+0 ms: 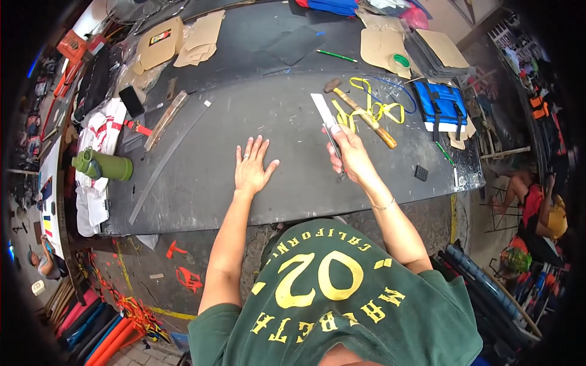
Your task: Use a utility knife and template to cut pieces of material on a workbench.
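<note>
My left hand [249,169] lies flat on the dark table top [287,201], fingers spread, with nothing in it. To the right, my right hand [351,149] is closed around the handle of a knife [323,110]. Its broad pale blade points away from me and slightly left, over the table. Just beyond that hand lie a hammer [366,116] with a wooden handle and a tangle of yellow strap [390,111].
A green bottle [113,165], a phone [131,100] and a clear ruler-like strip [162,171] lie at the left. Brown card patterns [198,38], green tape [401,60] and a green pencil [337,55] are farther back. A blue bag [442,102] and small black block [421,172] sit right.
</note>
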{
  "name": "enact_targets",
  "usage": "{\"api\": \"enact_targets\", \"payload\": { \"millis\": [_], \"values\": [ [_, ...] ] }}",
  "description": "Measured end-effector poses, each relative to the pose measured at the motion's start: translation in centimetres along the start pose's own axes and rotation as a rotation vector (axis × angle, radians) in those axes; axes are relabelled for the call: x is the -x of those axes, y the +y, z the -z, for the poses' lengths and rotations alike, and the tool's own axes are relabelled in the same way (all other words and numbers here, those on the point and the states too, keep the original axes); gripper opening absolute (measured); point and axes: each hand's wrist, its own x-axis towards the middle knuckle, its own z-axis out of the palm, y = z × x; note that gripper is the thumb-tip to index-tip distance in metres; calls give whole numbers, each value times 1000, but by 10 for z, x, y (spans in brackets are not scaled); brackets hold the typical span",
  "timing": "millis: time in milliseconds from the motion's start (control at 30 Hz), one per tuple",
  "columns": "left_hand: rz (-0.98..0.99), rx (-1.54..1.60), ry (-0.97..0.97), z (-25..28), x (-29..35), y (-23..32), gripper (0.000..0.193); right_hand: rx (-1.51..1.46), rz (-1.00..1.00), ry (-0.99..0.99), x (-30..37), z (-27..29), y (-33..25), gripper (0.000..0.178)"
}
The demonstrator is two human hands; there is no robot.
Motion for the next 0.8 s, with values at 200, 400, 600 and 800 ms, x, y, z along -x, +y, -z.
{"api": "enact_targets", "payload": {
  "millis": [200,400,600,800],
  "values": [
    [-6,37,22,-2,3,-3,75,112,64,-30,28,-41,-11,22],
    [0,53,26,-2,3,-2,75,115,76,-100,50,-58,-36,25],
    [0,48,32,-4,4,-3,76,111,129,-193,61,-67,-46,29],
    [8,55,74,-6,8,-5,75,38,99,-218,62,-64,-45,30]
  ]
}}
